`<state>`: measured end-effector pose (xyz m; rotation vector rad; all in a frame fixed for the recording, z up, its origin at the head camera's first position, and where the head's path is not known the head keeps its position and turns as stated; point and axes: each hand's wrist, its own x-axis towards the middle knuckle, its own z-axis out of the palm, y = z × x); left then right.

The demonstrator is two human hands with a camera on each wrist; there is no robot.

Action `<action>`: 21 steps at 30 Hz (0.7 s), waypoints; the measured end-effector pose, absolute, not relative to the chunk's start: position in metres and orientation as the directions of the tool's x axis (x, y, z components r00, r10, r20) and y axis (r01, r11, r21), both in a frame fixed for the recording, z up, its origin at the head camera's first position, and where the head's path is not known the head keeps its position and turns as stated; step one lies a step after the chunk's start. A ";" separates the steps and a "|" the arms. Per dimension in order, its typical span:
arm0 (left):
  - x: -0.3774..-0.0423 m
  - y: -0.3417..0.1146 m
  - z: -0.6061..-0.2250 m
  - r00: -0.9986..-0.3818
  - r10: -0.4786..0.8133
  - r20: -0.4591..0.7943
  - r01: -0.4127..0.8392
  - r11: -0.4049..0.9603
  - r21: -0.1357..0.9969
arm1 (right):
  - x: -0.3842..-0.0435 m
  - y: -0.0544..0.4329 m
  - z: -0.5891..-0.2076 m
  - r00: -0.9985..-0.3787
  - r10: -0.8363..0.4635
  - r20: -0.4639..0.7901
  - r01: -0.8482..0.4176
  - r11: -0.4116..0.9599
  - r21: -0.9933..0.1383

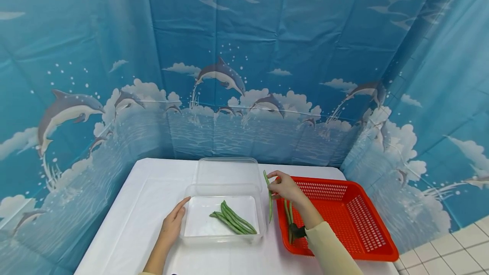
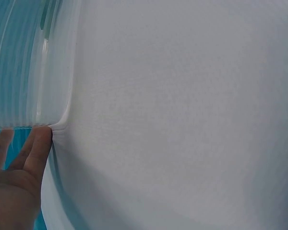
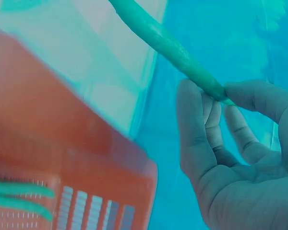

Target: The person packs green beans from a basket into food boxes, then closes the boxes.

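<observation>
My right hand pinches one green bean between thumb and fingers, over the gap between the clear plastic box and the red basket. In the right wrist view the green bean slants up and left from the fingertips. My left hand touches the left side of the clear plastic box with its fingers fairly straight; the left wrist view has those fingertips at the box's edge. Several green beans lie together inside the box. A few more green beans are in the red basket, partly hidden by the right wrist.
Behind the box a clear lid lies on the white tablecloth. A blue curtain printed with dolphins hangs around the back and sides of the table. White tiles show at the lower right.
</observation>
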<state>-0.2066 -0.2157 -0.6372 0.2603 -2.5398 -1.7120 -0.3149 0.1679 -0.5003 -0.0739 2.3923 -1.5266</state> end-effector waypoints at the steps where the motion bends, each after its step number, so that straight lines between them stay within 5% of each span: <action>1: -0.207 -0.216 -0.637 -0.983 -0.178 -0.037 -0.101 0.366 0.925 | -0.315 0.163 -0.502 -0.951 -0.220 -0.218 0.103 0.440 -0.892; 21: -0.207 -0.216 -0.637 -0.980 -0.197 -0.028 -0.100 0.366 0.925 | -0.309 0.074 -0.541 -0.877 -0.408 -0.255 -0.040 0.590 -0.806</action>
